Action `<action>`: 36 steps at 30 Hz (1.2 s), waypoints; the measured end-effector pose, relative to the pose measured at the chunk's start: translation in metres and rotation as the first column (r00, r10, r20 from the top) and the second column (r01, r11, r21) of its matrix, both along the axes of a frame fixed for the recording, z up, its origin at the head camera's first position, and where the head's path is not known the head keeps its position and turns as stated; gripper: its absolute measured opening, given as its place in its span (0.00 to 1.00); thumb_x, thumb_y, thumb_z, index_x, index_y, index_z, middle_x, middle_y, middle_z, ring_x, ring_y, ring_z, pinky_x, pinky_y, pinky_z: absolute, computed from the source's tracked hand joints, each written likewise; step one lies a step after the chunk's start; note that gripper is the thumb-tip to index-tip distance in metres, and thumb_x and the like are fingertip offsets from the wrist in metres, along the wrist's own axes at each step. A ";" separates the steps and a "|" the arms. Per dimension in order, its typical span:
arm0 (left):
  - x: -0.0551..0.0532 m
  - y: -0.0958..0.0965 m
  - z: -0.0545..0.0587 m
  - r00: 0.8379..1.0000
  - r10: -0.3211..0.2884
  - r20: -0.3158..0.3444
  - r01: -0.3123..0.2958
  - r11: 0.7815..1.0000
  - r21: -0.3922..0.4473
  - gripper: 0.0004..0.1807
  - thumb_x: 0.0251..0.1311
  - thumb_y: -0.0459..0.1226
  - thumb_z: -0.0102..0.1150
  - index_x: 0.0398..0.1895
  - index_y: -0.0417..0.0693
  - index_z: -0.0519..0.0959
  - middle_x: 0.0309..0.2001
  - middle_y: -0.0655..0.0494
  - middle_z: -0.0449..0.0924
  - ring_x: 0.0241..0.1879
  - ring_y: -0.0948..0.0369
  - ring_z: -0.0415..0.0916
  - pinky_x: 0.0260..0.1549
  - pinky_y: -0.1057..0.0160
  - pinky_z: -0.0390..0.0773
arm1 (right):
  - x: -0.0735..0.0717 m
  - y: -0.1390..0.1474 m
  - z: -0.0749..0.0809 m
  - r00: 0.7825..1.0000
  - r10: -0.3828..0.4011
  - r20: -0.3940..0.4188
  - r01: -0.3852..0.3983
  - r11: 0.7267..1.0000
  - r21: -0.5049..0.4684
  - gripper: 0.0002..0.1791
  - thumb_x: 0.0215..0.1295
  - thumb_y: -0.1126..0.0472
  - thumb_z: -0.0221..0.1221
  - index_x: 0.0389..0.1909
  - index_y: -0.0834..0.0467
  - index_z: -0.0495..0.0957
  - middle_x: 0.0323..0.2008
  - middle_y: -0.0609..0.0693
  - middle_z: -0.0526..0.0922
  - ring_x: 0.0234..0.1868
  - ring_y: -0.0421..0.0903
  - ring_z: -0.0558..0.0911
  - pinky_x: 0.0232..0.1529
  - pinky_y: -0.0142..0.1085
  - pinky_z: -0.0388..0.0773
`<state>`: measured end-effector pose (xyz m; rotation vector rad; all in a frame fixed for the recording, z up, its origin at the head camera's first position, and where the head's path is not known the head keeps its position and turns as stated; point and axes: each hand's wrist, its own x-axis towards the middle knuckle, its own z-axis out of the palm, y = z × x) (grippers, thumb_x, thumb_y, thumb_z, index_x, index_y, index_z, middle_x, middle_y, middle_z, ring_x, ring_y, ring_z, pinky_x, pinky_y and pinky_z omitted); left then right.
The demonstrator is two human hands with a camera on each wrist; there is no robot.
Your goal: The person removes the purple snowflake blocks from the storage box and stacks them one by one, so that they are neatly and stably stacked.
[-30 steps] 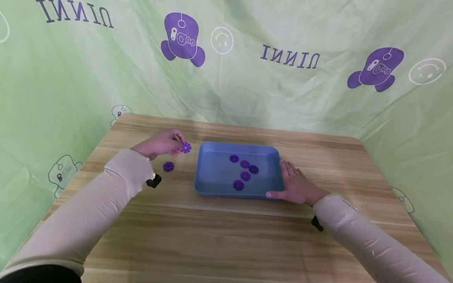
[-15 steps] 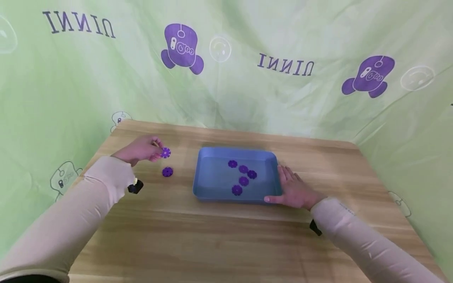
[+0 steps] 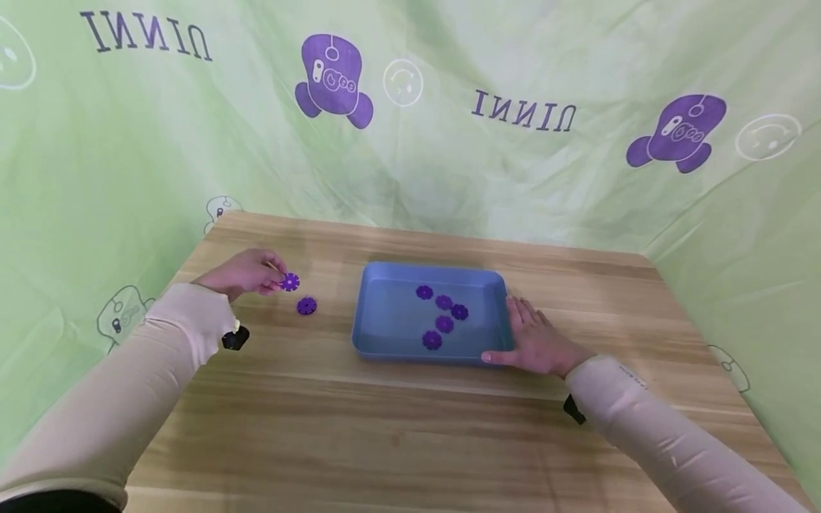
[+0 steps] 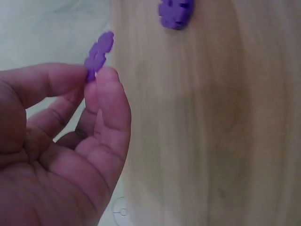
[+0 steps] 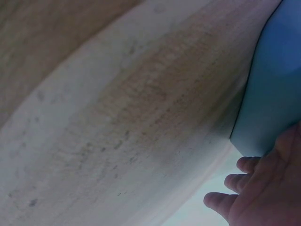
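Between thumb and fingertips my left hand (image 3: 240, 273) pinches a purple interlocking disc (image 3: 291, 282) by its edge. In the left wrist view this disc (image 4: 99, 51) is seen nearly edge-on, raised above the tabletop. A second notched purple piece (image 3: 307, 306) lies on the wood just right of it; in the left wrist view that piece (image 4: 175, 13) looks thick, like discs stacked together. My right hand (image 3: 541, 342) rests against the right end of a blue tray (image 3: 385, 353), its fingers along the wall and thumb at the front corner. Several purple discs (image 3: 444, 324) lie flat inside the tray.
The wooden table (image 3: 398, 434) runs back to a pale green printed curtain (image 3: 436, 178), which also hangs along both sides. Black wrist cameras (image 3: 235, 338) sit under the sleeves. The tray stands at the middle of the far half of the table.
My left hand has moved left, away from the tray, and slightly nearer to me with the disc still pinched. The right hand stays at the tray; the discs inside have not moved.
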<state>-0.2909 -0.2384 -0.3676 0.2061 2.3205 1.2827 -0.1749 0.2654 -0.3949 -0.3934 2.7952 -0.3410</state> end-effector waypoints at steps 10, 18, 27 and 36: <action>0.002 0.004 -0.010 0.995 -0.063 0.078 0.060 0.997 0.041 0.13 0.72 0.24 0.50 0.54 0.23 0.69 0.37 0.48 0.79 0.35 0.59 0.78 0.37 0.64 0.85 | -0.003 -0.001 0.003 1.000 -0.009 0.008 0.009 1.000 0.016 0.70 0.63 0.25 0.58 0.77 0.77 0.35 0.78 0.76 0.40 0.77 0.75 0.42 0.75 0.66 0.41; 0.001 0.008 -0.015 0.991 -0.082 0.102 0.076 0.995 0.057 0.09 0.70 0.24 0.51 0.49 0.25 0.71 0.36 0.49 0.79 0.33 0.59 0.77 0.34 0.65 0.83 | -0.003 0.000 0.000 1.000 -0.014 -0.001 0.014 1.000 0.010 0.70 0.63 0.26 0.59 0.77 0.77 0.36 0.78 0.76 0.41 0.77 0.75 0.43 0.74 0.67 0.41; 0.000 0.012 -0.022 0.991 -0.104 0.080 0.100 0.994 0.050 0.08 0.69 0.24 0.52 0.47 0.25 0.72 0.33 0.51 0.78 0.30 0.61 0.74 0.29 0.68 0.79 | -0.003 0.001 -0.004 1.000 -0.005 -0.026 0.005 1.000 -0.002 0.70 0.63 0.27 0.60 0.76 0.78 0.37 0.77 0.77 0.43 0.77 0.75 0.45 0.74 0.67 0.43; -0.004 0.012 -0.028 0.991 -0.111 0.079 0.107 0.993 0.046 0.05 0.67 0.24 0.49 0.41 0.31 0.75 0.29 0.52 0.75 0.28 0.60 0.72 0.28 0.65 0.79 | -0.002 0.001 -0.005 0.997 0.023 -0.073 -0.025 0.999 -0.027 0.70 0.60 0.28 0.64 0.75 0.81 0.41 0.75 0.79 0.46 0.76 0.76 0.48 0.74 0.67 0.47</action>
